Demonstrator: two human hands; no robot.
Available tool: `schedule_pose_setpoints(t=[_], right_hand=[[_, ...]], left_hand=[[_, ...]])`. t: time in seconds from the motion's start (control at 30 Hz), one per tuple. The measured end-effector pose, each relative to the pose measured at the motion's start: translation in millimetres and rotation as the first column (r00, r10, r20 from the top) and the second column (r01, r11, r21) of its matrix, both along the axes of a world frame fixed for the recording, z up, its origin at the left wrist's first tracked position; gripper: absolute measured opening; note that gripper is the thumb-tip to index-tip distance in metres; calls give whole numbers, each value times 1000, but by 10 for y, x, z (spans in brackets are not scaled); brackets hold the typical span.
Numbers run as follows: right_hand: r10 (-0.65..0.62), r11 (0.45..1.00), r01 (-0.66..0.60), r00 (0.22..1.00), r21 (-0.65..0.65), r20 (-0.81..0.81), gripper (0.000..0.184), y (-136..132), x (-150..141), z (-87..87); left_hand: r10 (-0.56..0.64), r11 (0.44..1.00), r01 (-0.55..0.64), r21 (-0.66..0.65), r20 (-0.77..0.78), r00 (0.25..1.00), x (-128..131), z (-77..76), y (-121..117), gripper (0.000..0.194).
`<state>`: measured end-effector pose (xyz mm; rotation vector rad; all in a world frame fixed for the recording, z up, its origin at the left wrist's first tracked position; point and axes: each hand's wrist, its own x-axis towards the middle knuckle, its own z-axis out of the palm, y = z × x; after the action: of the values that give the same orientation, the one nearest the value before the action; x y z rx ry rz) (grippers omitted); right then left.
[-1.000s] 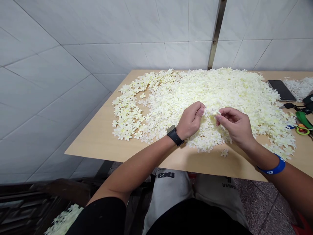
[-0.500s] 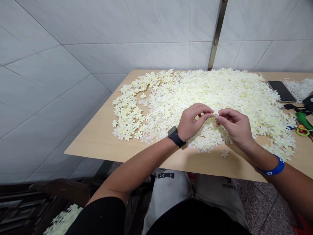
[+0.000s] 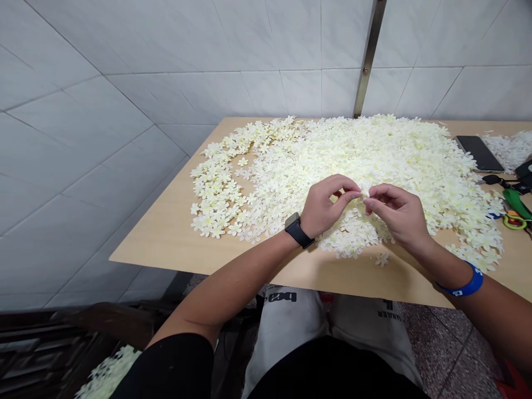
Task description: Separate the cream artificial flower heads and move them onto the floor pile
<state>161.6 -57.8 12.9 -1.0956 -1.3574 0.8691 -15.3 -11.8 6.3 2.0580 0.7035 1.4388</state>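
Observation:
Both hands are raised over a broad pile of pale yellow-white artificial flowers [image 3: 307, 160] on the table. My left hand [image 3: 328, 205], with a black watch on its wrist, pinches a small artificial flower [image 3: 364, 194] between thumb and forefinger. My right hand [image 3: 399, 213], a blue band on its wrist, pinches the same flower from the other side. Its details are too small to make out. Below the hands, near the front edge, one loose flower [image 3: 382, 259] lies on the tabletop.
The tan table [image 3: 166, 244] stands against tiled walls. On its right lie a dark phone [image 3: 479, 154], a heap of small white pieces [image 3: 509, 149] and green-handled scissors [image 3: 515, 221]. More flowers [image 3: 110, 371] sit low at the lower left, beside dark wooden furniture [image 3: 37, 354].
The hands have barely moved; the fingertips have shifted slightly left, and the pinched flower shows a little more between them. The pile looks the same.

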Motion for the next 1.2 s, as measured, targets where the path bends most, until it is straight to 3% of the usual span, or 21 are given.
schedule_pose_setpoints(t=[0.2,0.47,0.73,0.83,1.0,1.2], right_hand=[[-5,1000,4,1000,9,26,13,-14,-2,7],[-29,1000,29,999,7,18,11,3,15,-8],[-77,997,77,997,2,19,14,20,22,-35],[-89,996,89,996,-1,10,14,27,30,-46],[-74,997,74,997,-6,8,16,17,19,-21],[-48,999,49,998,-8,28,21,4,4,-8]], left_hand=[[-32,993,35,-117,26,999,2,-27,-12,13],[16,992,-22,-121,-45,999,-12,-22,3,22],[81,992,-95,-83,-156,984,-25,-15,3,32],[90,995,-96,-32,-139,986,-8,-3,0,22],[-13,1000,14,11,-73,997,12,-14,-7,18],[18,999,-16,45,-48,999,7,-22,-4,15]])
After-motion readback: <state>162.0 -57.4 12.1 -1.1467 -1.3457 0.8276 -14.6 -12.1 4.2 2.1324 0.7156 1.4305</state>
